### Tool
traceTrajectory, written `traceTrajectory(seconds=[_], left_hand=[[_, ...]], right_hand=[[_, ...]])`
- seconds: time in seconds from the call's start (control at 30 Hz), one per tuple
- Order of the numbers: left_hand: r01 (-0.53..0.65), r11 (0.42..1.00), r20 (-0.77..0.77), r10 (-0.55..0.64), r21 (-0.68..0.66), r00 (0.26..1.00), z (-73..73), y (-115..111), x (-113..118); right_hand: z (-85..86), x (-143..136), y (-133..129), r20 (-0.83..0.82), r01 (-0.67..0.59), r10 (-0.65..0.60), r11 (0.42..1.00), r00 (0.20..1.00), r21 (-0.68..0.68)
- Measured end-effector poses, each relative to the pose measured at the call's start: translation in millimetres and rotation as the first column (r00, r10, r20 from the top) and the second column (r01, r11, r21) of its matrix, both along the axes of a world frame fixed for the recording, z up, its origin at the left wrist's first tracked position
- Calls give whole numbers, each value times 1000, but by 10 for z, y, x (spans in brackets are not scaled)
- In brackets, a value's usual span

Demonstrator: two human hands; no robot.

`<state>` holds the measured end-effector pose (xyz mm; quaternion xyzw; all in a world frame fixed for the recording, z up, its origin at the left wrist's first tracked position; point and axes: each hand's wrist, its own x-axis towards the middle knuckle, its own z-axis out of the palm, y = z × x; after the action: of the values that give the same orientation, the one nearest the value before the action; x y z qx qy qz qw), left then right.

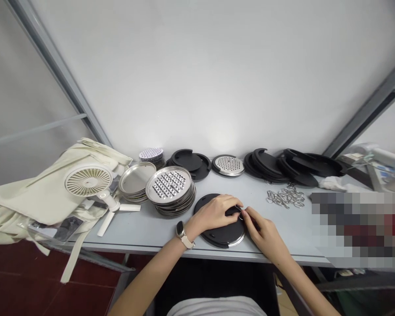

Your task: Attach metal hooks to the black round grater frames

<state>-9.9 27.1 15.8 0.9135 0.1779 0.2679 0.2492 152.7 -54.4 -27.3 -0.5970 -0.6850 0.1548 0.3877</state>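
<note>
A black round holder [213, 237] lies flat at the table's front, with a shiny metal rim showing at its lower right edge. My left hand [215, 213] rests across it, fingers curled over and gripping its right side near a small black tab [238, 208]. From the right, my right hand [261, 230] meets it, thumb and forefinger pinched at a small metal ring [241, 216] by that tab. The fingertips partly hide how ring and tab join. A pile of metal rings or clips [285, 197] lies beyond my right hand.
Left of my hands stand stacked metal grater plates [169, 188] and plain round metal plates [137, 177]. Black holders [266, 164] and a holder with a perforated plate [229, 165] line the wall. A white fan [88, 181] lies on cream fabric [49, 188] at left. A blurred patch covers the right.
</note>
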Motion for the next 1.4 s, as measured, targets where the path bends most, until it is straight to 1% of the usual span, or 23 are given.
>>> traceTrajectory(seconds=[0.3,0.43,0.57,0.7,0.8,0.97,1.1,1.4], left_hand=[[18,999,-6,-18,-40,1000,5,-5,-6],[21,1000,-12,-21,-13,1000,-1,1,0],[26,999,-16,-26,27,1000,3,13,5],[15,998,-49,-12,63,999,22,11,7],[2,997,-62,3,78,998,36,3,7],[-30,993,-69,38,114,997,42,-5,10],[-41,988,-62,50,149,997,39,-2,10],[-24,992,-44,29,122,999,28,-1,-1]], right_hand=[[-18,3,-6,-14,13,-12,1000,1000,18],[-16,8,-5,-19,25,-25,1000,1000,5],[-2,7,-1,-13,-7,7,1000,1000,-11],[-8,4,10,-7,-21,21,1000,1000,5],[-1,-4,26,-14,-6,6,1000,1000,12],[45,-18,51,-23,-9,8,1000,1000,-13],[43,-16,51,-22,-8,8,1000,1000,-21],[11,-5,44,-35,-21,20,999,999,-38]])
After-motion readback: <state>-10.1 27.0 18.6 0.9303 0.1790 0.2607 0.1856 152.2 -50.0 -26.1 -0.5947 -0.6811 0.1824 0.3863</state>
